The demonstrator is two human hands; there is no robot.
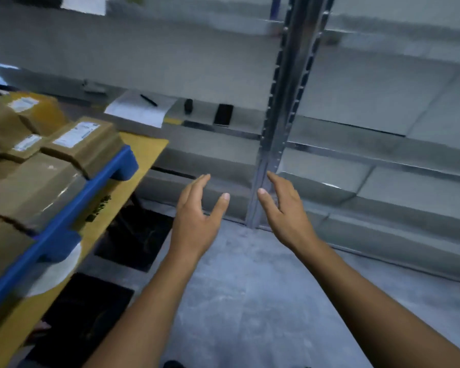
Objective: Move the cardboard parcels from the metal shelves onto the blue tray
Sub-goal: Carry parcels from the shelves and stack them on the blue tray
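Note:
Several brown taped cardboard parcels (83,140) with white labels lie stacked on the blue tray (64,229) at the left, which rests on a yellow board (146,152). The metal shelves (369,158) stretch across the back and right, and I see no parcels on the visible levels. My left hand (199,216) and my right hand (284,211) reach forward side by side, palms facing each other, fingers straight and holding nothing. Both hover in front of the lower shelf, beside the upright post (274,144).
On a middle shelf lie a white sheet of paper (136,110) with a pen (148,100), a small black object (188,105) and a black phone (223,115). Grey concrete floor (237,301) lies below my arms. Dark gaps show under the yellow board.

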